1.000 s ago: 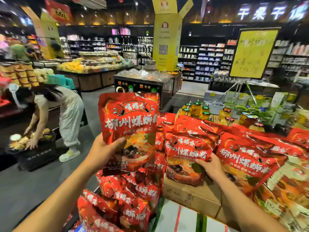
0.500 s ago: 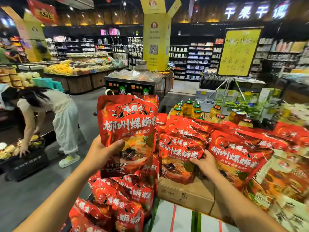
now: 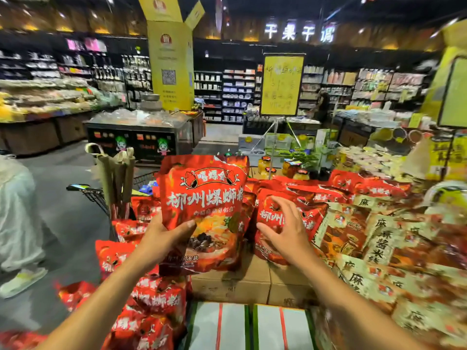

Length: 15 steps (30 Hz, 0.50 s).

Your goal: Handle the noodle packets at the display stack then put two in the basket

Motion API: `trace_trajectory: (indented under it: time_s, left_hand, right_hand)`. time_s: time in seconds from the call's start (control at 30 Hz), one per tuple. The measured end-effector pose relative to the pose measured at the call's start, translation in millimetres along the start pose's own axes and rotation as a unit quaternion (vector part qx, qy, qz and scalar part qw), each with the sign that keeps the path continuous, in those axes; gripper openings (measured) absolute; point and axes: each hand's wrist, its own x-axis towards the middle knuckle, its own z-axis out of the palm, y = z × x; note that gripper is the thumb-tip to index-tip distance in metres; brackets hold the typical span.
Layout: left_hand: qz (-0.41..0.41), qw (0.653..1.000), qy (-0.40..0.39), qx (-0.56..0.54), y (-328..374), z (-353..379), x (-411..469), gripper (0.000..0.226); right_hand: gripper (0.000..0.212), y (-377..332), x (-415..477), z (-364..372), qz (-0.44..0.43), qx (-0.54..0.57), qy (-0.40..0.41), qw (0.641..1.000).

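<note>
Currently left hand (image 3: 161, 234) grips a red noodle pouch (image 3: 202, 198) by its lower left edge, thumb across the front, pouch upright above the cardboard boxes (image 3: 235, 284). Right hand (image 3: 283, 231) is spread, fingers relaxed, resting on a second red pouch (image 3: 310, 218) standing in the display. Beige-label packs (image 3: 374, 238) just right. Shopping cart (image 3: 96, 195) behind left.

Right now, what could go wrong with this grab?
1. The left hand grips the raised red packet only at its lower edge; it may sag or slip.
2. The right hand hovers spread-fingered at a leaning red packet on the display; pulling it could topple neighbours off the cardboard boxes.
</note>
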Motion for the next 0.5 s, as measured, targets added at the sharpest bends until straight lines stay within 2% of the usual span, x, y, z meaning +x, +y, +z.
trace_trajectory:
  time_s: [0.07,0.17,0.3,0.4,0.5]
  left_hand:
    - [-0.014,0.999,-0.038,-0.016,2,20,0,0.021]
    - [-0.027,0.996,-0.073,-0.036,6,50,0,0.027]
    - [-0.047,0.99,-0.126,-0.04,9,88,-3,0.023]
    - [-0.017,0.989,-0.144,0.03,-3,109,6,0.018]
    - [0.026,0.964,-0.148,0.22,-25,127,23,0.035]
  right_hand:
    - [0.074,-3,-5,-13,0.065,0.06,-0.024,0.996]
    - [0.072,-5,-11,-30,0.168,0.192,-0.073,0.964]
    - [0.024,4,-21,-49,0.233,0.284,-0.089,0.926]
    - [0.015,19,-29,-57,0.269,0.275,-0.073,0.92]
    - [0.013,38,-38,-58,0.292,0.231,-0.059,0.926]
